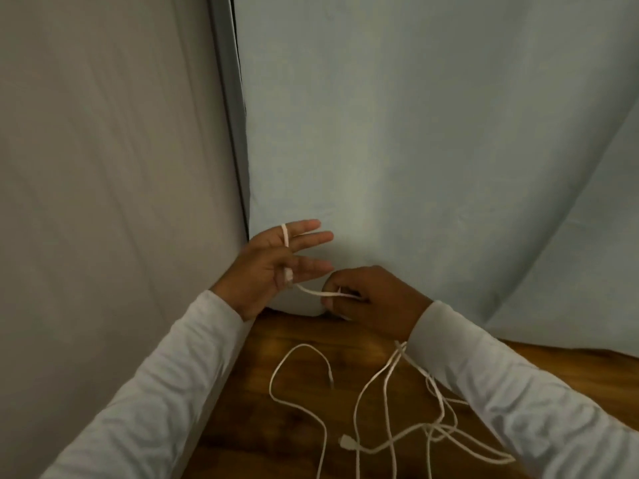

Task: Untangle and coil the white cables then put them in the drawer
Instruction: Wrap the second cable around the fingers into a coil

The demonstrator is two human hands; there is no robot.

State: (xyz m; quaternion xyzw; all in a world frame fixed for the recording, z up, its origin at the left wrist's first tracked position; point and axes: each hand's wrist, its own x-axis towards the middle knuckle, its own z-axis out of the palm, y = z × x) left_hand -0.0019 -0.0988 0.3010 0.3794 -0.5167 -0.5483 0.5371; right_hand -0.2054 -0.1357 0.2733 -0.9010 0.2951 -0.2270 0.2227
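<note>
Behind the wooden table [249, 440] hang a grey cloth [103, 167] and a pale blue cloth [415, 133], and your right sleeve [518, 392] covers part of the white cables [346, 442] lying tangled on the table. Above the table's far edge your left hand [266, 271] is spread, fingers straight, with one strand [311, 291] looped across them; your right hand [373, 295] beside it pinches that strand in curled fingers.

Cables [390, 420] on table [262, 426], before curtain [415, 133]

Loose white cables [390, 420] sprawl tangled on the wooden table [249, 437].
</note>
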